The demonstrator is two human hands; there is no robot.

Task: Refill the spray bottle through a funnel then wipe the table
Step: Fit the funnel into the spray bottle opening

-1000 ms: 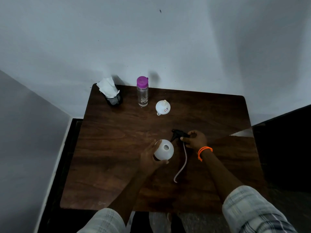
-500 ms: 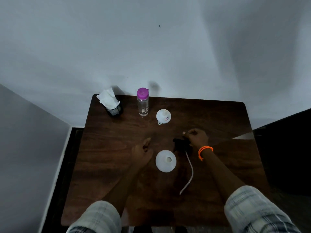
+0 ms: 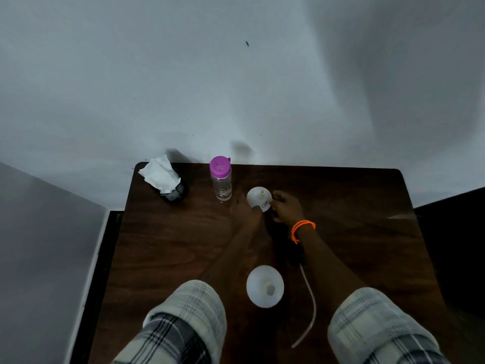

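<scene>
A dark wooden table (image 3: 162, 248) is seen from above, pushed against a pale wall. The white funnel (image 3: 259, 198) serves as the landmark: it is set mouth down on the table's far half, its spout pointing up.

Both hands are placed at this funnel. The left hand (image 3: 244, 208) lies against its near-left edge; the picture is blurred there, and it cannot be told whether its fingers are curled or loose. The right hand (image 3: 286, 207) is held at the funnel's right edge, fingers bent toward the rim, though a firm grasp cannot be confirmed. An orange band (image 3: 301, 228) is worn on the right wrist.

Left of the funnel, just beside it, a clear water bottle (image 3: 221, 179) with a purple cap is stood upright. Further left, a dark mesh cup holding white tissue (image 3: 164, 177) is seen near the table's corner.

Nearer the viewer than the funnel, well apart from it, the round white spray bottle (image 3: 265, 286) is stood with its neck open. To its right, the black spray head (image 3: 296, 254) is laid on the table, mostly hidden under the right forearm, with its pale dip tube (image 3: 311, 308) trailing toward the viewer.
</scene>
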